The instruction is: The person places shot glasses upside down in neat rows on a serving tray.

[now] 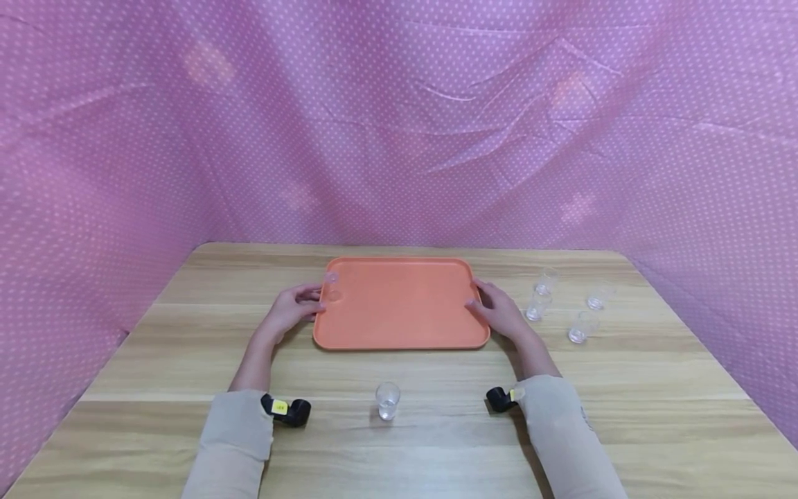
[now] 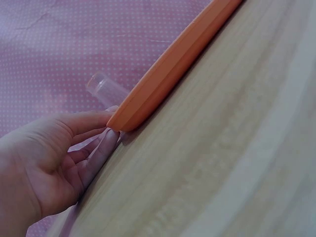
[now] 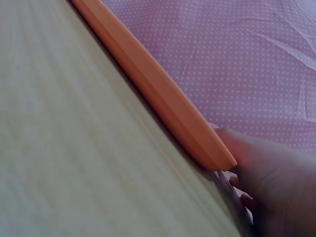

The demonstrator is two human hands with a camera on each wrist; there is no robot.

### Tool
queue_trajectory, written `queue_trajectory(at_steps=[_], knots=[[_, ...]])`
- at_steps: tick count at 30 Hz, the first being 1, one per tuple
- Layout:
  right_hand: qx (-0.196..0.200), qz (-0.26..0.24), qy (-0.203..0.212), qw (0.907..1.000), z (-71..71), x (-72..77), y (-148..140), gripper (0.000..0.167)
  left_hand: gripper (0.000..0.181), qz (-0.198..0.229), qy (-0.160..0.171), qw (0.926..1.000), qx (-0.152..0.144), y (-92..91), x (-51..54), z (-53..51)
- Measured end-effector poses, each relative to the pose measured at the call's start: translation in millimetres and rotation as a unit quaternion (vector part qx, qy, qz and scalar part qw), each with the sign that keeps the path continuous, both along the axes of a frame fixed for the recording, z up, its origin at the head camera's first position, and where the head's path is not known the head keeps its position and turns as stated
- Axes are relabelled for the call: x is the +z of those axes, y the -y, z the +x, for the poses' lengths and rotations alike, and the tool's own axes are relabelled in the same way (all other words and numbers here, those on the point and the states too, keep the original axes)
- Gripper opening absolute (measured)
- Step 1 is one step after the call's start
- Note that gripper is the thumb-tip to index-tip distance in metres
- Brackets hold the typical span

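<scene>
An orange rectangular tray [image 1: 402, 305] lies low at the middle of the wooden table, its long side facing me. My left hand [image 1: 295, 308] holds its left end, thumb at the rim and fingers below the edge, as the left wrist view shows. At the opposite end my right hand [image 1: 499, 310] grips the rim, thumb on top and the other fingers partly hidden beneath. A small clear glass [image 2: 109, 90] stands on the tray near its left edge, close to my left fingers. Nearer to me, between my forearms, another clear glass [image 1: 387, 402] stands on the table.
Several clear glasses stand right of the tray, among them one glass [image 1: 578, 329] near the front of that group. Pink dotted cloth [image 1: 399, 138] hangs behind and on both sides of the table [image 1: 436, 450].
</scene>
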State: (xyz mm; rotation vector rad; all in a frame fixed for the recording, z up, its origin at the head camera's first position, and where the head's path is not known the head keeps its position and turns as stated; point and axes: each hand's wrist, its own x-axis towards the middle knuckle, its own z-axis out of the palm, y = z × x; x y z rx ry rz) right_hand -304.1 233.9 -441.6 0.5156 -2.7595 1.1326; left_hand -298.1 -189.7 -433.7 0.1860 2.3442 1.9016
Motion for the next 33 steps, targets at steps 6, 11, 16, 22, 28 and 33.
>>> queue_trajectory(at_steps=[6,11,16,22,28,33], knots=[[0.044,-0.113,0.005,0.9926,6.6,16.4,8.1,0.049,0.052,0.007,0.006,0.9999,0.008,-0.6,0.6,1.6],[0.073,-0.115,0.004,0.9906,31.0,64.3,31.0,0.04,0.052,0.014,0.001,0.9999,0.01,-0.8,-1.4,-0.2],[0.209,-0.11,0.081,0.9683,43.7,79.0,47.2,0.043,0.051,0.015,-0.006,0.9999,0.004,-4.7,-2.9,-2.5],[0.424,-0.115,0.182,0.8798,60.3,61.0,67.6,0.048,0.051,0.0,-0.007,0.9999,0.008,-7.8,-1.0,-1.1],[0.491,-0.111,0.229,0.8331,78.1,45.9,85.0,0.051,0.051,0.001,-0.008,0.9999,0.011,-4.4,0.4,0.3],[0.485,-0.114,0.26,0.8272,82.5,36.8,98.2,0.053,0.051,0.011,-0.009,0.9998,0.011,-0.9,-1.3,0.5]])
